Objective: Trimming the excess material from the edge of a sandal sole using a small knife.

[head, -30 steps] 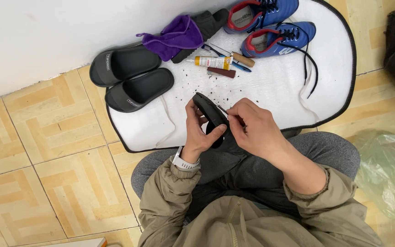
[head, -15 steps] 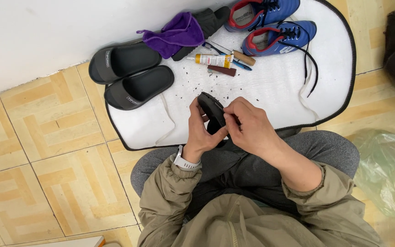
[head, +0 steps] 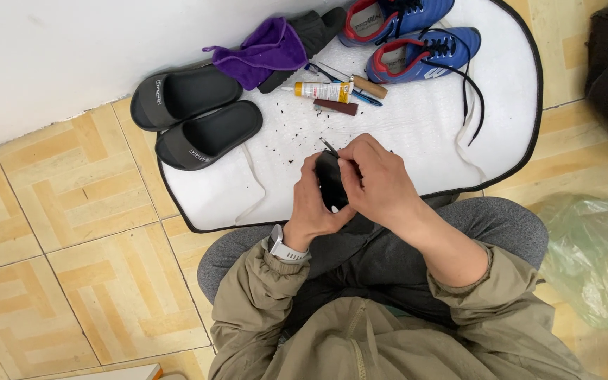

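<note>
At the left edge of the white mat [head: 416, 127] that lies on the tiled floor [head: 58, 211], two black slippers [head: 195, 116] sit side by side, partly on the mat and partly on the tiles by the wall. Next along the far edge lies a purple cloth [head: 265, 51] draped over a dark shoe [head: 311, 32], then a small white and yellow tube [head: 325, 91], a brown stick [head: 336, 107] and a wooden-handled tool [head: 367, 86] close together, with dark crumbs scattered on the mat below them. Near the mat's front edge, over the person's lap, the left hand [head: 311, 207] is curled around a small black object [head: 331, 181], gripping it from the left and below. The right hand [head: 378, 179] closes over the same object from the right, fingers bent and pinching a thin dark tool [head: 329, 147] whose tip pokes out above the object. At the far right corner of the mat stand two blue sports shoes [head: 416, 35] with red lining, a black lace trailing down. Right of the mat, a greenish plastic bag [head: 592, 260] lies on the floor.
</note>
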